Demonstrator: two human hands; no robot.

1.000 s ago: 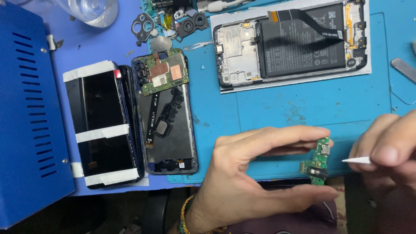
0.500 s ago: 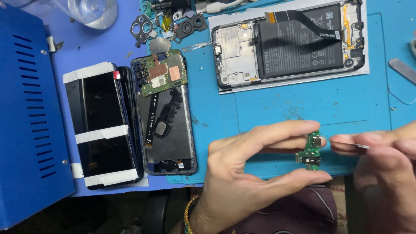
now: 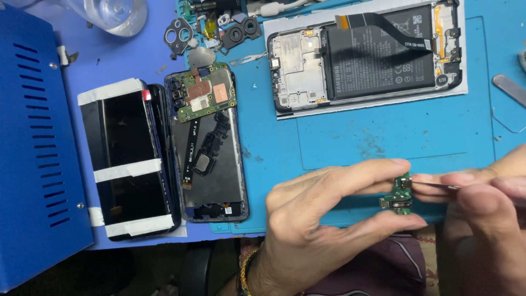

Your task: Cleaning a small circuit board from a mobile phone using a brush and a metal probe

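1. Green, the small circuit board (image 3: 399,196) sits pinched between thumb and forefinger of our left hand (image 3: 323,219), held above the near edge of the blue mat (image 3: 350,137).
2. Our right hand (image 3: 482,219) grips thin metal tweezers (image 3: 435,186), their tip touching the board.
3. We judge a hard push could slip the board from our grip or bend it.
4. Half a second earlier the board sat slightly left, with the right hand lower.

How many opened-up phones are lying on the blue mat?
2: one opened phone beside the taped screen at left, another opened phone with its battery showing at top. More may lie outside the view.
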